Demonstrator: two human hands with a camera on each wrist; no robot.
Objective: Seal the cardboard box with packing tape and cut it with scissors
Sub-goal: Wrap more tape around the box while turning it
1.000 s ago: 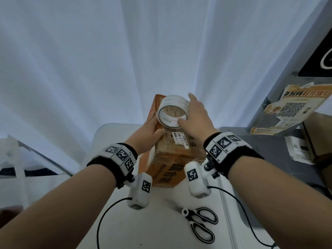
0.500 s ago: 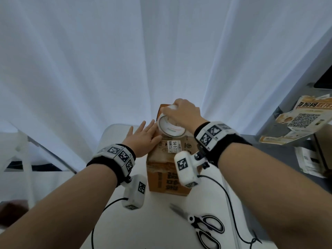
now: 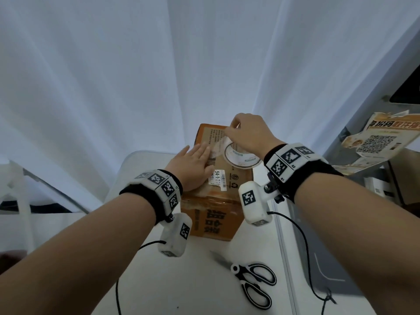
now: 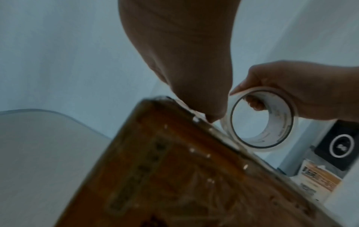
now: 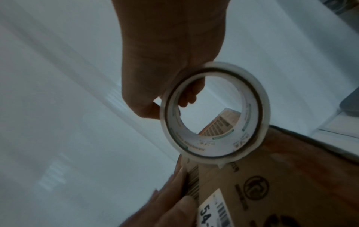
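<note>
A brown cardboard box (image 3: 236, 176) with a white label stands on the white table (image 3: 159, 280). My left hand (image 3: 193, 164) lies flat on the box top, fingers straight, pressing down a strip of clear tape. My right hand (image 3: 247, 133) grips the roll of clear packing tape (image 3: 241, 155) just above the box top, fingers through its core. The left wrist view shows the roll (image 4: 262, 121) over the box edge (image 4: 194, 153). In the right wrist view the roll (image 5: 215, 110) touches the box (image 5: 291, 169). Black-handled scissors (image 3: 254, 283) lie on the table in front of the box.
White curtains (image 3: 136, 76) hang behind the table. To the right stands a grey shelf (image 3: 341, 258) with a printed QR-code leaflet (image 3: 377, 142) and cardboard items. Cables from the wrist cameras trail across the table near the scissors.
My right hand has carried the roll toward the far end of the box, drawing tape out. My left hand has slid onto the box top and flattened over the tape.
</note>
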